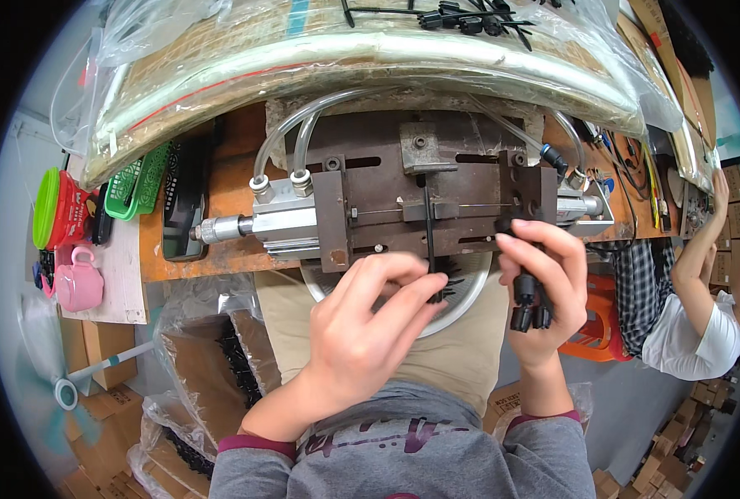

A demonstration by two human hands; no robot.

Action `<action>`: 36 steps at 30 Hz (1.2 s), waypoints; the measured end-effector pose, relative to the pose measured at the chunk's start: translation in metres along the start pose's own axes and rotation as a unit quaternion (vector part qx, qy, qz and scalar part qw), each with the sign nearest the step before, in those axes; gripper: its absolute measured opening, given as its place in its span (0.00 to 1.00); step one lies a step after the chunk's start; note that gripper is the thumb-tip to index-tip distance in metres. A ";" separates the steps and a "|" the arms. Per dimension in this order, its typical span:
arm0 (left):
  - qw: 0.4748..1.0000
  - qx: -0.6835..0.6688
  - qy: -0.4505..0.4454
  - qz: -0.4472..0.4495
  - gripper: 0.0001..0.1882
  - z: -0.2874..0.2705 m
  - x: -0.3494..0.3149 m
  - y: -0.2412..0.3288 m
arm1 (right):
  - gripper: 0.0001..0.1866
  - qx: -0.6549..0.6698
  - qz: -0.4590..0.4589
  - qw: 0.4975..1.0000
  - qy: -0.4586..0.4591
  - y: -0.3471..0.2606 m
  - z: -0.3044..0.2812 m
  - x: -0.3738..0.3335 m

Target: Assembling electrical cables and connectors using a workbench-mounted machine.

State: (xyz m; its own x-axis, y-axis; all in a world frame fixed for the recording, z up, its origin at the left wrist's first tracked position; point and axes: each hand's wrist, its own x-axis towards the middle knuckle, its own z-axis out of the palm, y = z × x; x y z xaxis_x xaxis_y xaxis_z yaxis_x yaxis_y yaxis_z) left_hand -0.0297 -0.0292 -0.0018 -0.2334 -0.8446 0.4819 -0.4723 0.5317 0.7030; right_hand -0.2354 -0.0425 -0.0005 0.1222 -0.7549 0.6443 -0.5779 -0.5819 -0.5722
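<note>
A thin black rod (pixel 430 237) reaches from the centre of a brown metal fixture (pixel 386 187) toward me, its far end by a small bolted block (pixel 420 143). Around its near end the fingers of my left hand (pixel 366 320) are closed in a pinch. My right hand (pixel 553 291), by the fixture's right front corner, is wrapped round several black cylindrical plastic parts (pixel 523 291) whose ends stick out below the fingers. Under the fixture's front edge a white round bowl (pixel 468 309) with dark pieces inside sits at my lap, partly hidden by my left hand.
Silver air cylinders (pixel 285 226) with clear hoses (pixel 299 137) flank the fixture. Black parts (pixel 461 18) lie on the plastic-covered shelf beyond. At left are a green basket (pixel 137 183), a pink cup (pixel 79 281) and a fan (pixel 64 392). Another person (pixel 690 333) works at right.
</note>
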 end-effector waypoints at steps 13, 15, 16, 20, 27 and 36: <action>0.975 0.200 -0.034 0.086 0.11 0.020 0.012 -0.013 | 0.16 -0.026 -0.095 0.991 0.090 0.008 0.003 -0.007; 0.975 0.209 -0.054 0.062 0.14 0.017 0.013 -0.010 | 0.15 -0.037 -0.095 0.994 0.037 0.007 -0.002 -0.009; 0.974 0.213 -0.063 0.050 0.15 0.016 0.014 -0.008 | 0.16 -0.040 -0.103 0.993 0.034 0.007 -0.003 -0.010; 0.994 0.087 -0.065 0.010 0.17 0.007 0.013 -0.001 | 0.16 -0.095 -0.126 0.987 0.032 0.005 -0.006 -0.013; 0.989 -0.143 -0.013 0.016 0.17 0.001 0.003 0.011 | 0.19 -0.099 -0.149 0.982 -0.053 -0.004 -0.001 -0.014; 0.996 -0.088 0.016 0.030 0.15 0.018 0.014 -0.004 | 0.15 0.014 -0.040 0.999 -0.026 0.003 0.021 -0.011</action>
State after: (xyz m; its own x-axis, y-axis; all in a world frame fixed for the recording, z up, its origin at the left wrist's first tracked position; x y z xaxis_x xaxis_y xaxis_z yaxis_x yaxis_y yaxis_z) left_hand -0.0463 -0.0440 -0.0078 -0.2286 -0.8104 0.5394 -0.3012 0.5858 0.7524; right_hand -0.2216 -0.0422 -0.0201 0.2094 -0.7194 0.6622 -0.5425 -0.6489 -0.5335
